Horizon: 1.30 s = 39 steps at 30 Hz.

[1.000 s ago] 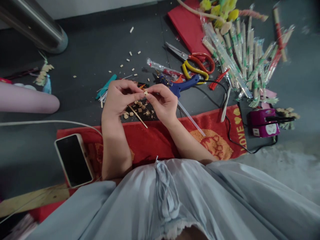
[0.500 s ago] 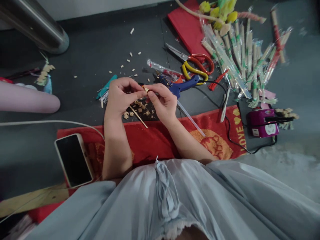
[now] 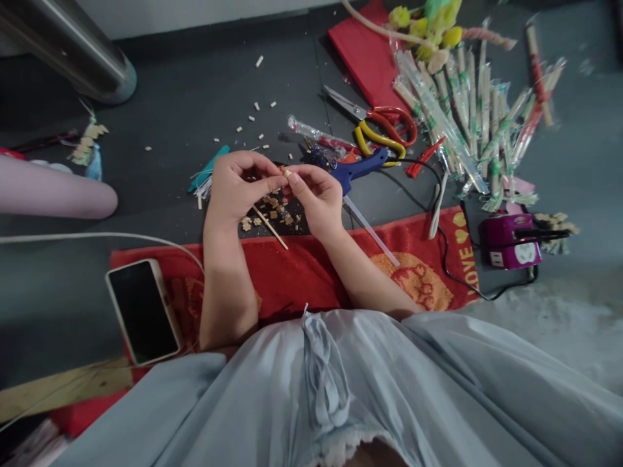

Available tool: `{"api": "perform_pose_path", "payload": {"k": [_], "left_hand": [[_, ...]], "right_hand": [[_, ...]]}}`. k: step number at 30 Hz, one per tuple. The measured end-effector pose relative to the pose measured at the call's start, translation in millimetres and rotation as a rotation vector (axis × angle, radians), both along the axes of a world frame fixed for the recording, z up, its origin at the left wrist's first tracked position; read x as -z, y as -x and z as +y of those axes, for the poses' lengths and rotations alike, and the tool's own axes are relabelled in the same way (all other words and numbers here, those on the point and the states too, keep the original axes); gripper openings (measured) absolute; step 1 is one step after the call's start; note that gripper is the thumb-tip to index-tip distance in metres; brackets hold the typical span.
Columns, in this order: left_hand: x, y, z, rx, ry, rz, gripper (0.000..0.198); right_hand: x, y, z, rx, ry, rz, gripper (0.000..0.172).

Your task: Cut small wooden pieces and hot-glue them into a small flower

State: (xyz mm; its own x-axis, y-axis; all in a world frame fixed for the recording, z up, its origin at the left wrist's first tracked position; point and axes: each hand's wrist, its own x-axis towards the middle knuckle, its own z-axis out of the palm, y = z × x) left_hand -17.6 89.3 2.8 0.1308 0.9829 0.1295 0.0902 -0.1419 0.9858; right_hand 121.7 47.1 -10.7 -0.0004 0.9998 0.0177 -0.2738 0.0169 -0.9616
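Observation:
My left hand [image 3: 238, 185] and my right hand [image 3: 316, 194] meet fingertip to fingertip over the dark surface. Between their thumbs and forefingers is a small pale beige piece [image 3: 287, 174], mostly covered by the fingers; its exact kind is too small to make out. Both hands are closed in a pinch on it. Below them lie several small tan flower-shaped pieces [image 3: 246, 224] and a thin wooden stick [image 3: 270, 228]. A blue glue gun [image 3: 357, 170] rests just right of my right hand, a clear glue stick [image 3: 372, 231] pointing out behind it. A teal tassel [image 3: 209, 170] touches the area behind my left hand.
A red towel [image 3: 302, 272] lies along the near edge, with a phone [image 3: 143, 312] on its left end. Scissors [image 3: 384, 130], many wrapped stick bundles [image 3: 467, 110], a purple power block [image 3: 512, 240] and its cable occupy the right. A metal leg [image 3: 92, 58] stands far left.
The fingertips have closed further over the small beige piece, and my right thumb has shifted slightly. Less of the piece shows. Other things lie as before.

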Motion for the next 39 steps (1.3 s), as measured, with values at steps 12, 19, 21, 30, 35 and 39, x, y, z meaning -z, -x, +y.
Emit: {"api": "perform_pose_path", "payload": {"k": [12, 19, 21, 30, 35, 39], "left_hand": [[-5.2, 0.2, -5.1, 0.069, -0.072, 0.089, 0.033], [-6.4, 0.5, -6.3, 0.075, -0.031, -0.026, 0.020], [-6.5, 1.3, -6.5, 0.077, -0.025, -0.018, 0.018], [-10.9, -0.6, -7.5, 0.052, -0.091, 0.101, 0.018], [-11.1, -2.2, -7.4, 0.037, -0.137, 0.129, 0.017], [-8.8, -1.3, -7.7, 0.041, -0.122, 0.134, 0.017]], "right_hand": [[-2.8, 2.2, 0.5, -0.089, 0.142, 0.185, 0.041], [-5.9, 1.6, 0.2, -0.155, 0.230, 0.260, 0.042], [-6.4, 2.1, -0.3, -0.156, 0.229, 0.288, 0.041], [-4.3, 4.0, -1.2, -0.114, 0.231, 0.254, 0.042], [-3.1, 4.5, -1.7, -0.106, 0.222, 0.247, 0.041], [-3.0, 5.2, -2.1, -0.115, 0.221, 0.241, 0.042]]}}
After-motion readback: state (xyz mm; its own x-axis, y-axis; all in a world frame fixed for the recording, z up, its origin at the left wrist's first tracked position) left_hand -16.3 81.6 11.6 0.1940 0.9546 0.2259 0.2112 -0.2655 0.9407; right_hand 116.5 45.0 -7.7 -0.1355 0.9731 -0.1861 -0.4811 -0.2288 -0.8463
